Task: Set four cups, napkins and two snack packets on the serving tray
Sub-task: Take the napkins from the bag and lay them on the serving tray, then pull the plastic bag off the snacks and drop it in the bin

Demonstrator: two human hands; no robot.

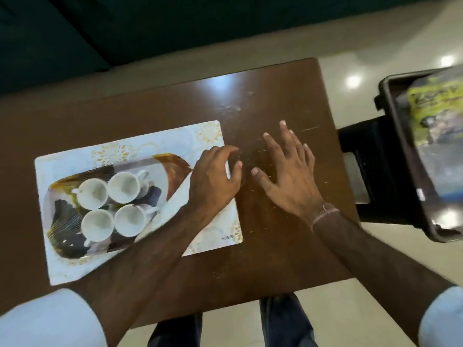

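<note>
Nearest the person, both forearms reached out over the brown wooden surface [263, 101], which looked glossy, scuffed and dotted with pale crumbs. The left hand [213, 179] hovered over the right end of the tray [172, 169], its fingers [236, 169] loosely curled and gripping nothing. The right hand [290, 171] was just right of the tray, over bare wood, its fingers [271, 142] spread flat and empty — whether it touched the wood could not be told.

The tray itself sat on a white placemat [208, 136] with gold flower prints; it appeared to be smooth, stiff plastic with a dark swirled pattern and a raised rim. On its left half stood four cups [110, 204], white, round, handled, packed close in a square. They looked like ceramic — hard, slick and likely to chip if knocked, best taken by the handle or the rim.

Well to the right of the tray, off the surface, a dark bin [390, 136] held snack packets [433, 103], shiny yellow-green film. These would likely be light, crinkly and slippery, so a pinch at the sealed edge seemed safest. No napkins were visible.
</note>
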